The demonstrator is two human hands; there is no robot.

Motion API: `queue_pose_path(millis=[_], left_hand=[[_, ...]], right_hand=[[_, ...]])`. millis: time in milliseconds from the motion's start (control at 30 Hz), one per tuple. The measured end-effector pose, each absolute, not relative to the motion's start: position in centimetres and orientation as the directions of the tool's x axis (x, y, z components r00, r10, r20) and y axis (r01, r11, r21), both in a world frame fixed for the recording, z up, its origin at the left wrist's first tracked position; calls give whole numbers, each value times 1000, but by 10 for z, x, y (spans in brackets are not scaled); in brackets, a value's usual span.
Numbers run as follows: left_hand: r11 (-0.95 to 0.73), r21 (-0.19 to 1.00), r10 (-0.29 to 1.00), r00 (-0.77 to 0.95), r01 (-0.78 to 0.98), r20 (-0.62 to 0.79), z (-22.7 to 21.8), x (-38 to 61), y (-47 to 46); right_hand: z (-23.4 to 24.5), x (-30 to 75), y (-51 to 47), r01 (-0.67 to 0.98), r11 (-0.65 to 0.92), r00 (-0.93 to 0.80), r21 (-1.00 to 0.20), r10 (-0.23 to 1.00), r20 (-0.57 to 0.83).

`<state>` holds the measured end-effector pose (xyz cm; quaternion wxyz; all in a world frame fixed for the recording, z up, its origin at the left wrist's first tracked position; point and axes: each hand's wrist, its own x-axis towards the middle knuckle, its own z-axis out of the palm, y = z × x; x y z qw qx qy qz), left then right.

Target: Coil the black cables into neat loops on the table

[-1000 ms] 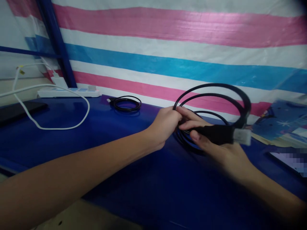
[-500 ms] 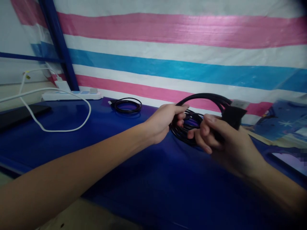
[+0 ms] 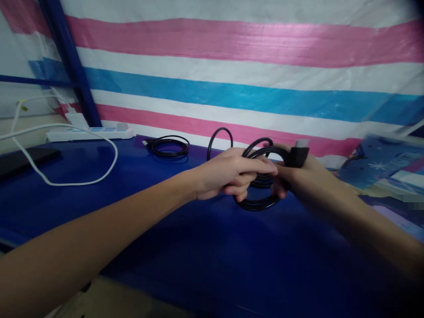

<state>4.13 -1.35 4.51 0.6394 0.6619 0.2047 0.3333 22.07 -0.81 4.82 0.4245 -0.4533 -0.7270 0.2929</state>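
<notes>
A black cable point(image 3: 258, 205) is gathered in loops between my two hands, above the blue tabletop point(image 3: 205, 256). My left hand point(image 3: 241, 172) is closed on the loops, its fingers bent around them. My right hand point(image 3: 293, 172) grips the same cable near its flat connector point(image 3: 299, 155), which has a black housing and a light metal end pointing up. One loop rises behind my left wrist. More black coils show behind and between the hands, partly hidden. Farther left, a second coiled black cable point(image 3: 170, 146) lies on the table with its metal plug to the left.
A white power strip point(image 3: 91, 133) with a plugged-in charger stands at the back left, and a white cord point(image 3: 82, 182) curves from it. A dark flat device point(image 3: 29, 161) lies at far left. Blue packaging point(image 3: 380, 165) and a phone-like slab point(image 3: 395, 220) are at right. Striped sheeting hangs behind.
My right hand has moved left and turned, bringing its connector end close to my left hand. The loops are now bunched smaller, and one stands up behind my left wrist. The view shifted slightly.
</notes>
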Motion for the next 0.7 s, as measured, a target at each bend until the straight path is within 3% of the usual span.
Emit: queue_pose_path(millis=[133, 267, 333, 433, 567, 700], left_hand=[[-125, 989, 641, 754, -83, 144, 41, 40, -12], [-181, 983, 575, 805, -45, 142, 41, 40, -15], [-199, 979, 566, 812, -34, 143, 43, 40, -16], [-305, 952, 645, 729, -33, 232, 46, 39, -12], [-563, 819, 778, 402, 107, 482, 45, 38, -7], [-678, 696, 728, 85, 235, 681, 39, 41, -10]], right_hand=[[46, 223, -7, 479, 411, -295, -776, 908, 298], [46, 225, -5, 662, 446, -122, -602, 857, 501], [46, 226, -6, 655, 505, -139, -562, 812, 568], [45, 225, -10, 527, 571, -249, -629, 812, 528], [42, 221, -14, 315, 476, -198, -821, 879, 434], [42, 218, -15, 1, 375, -65, -927, 925, 375]])
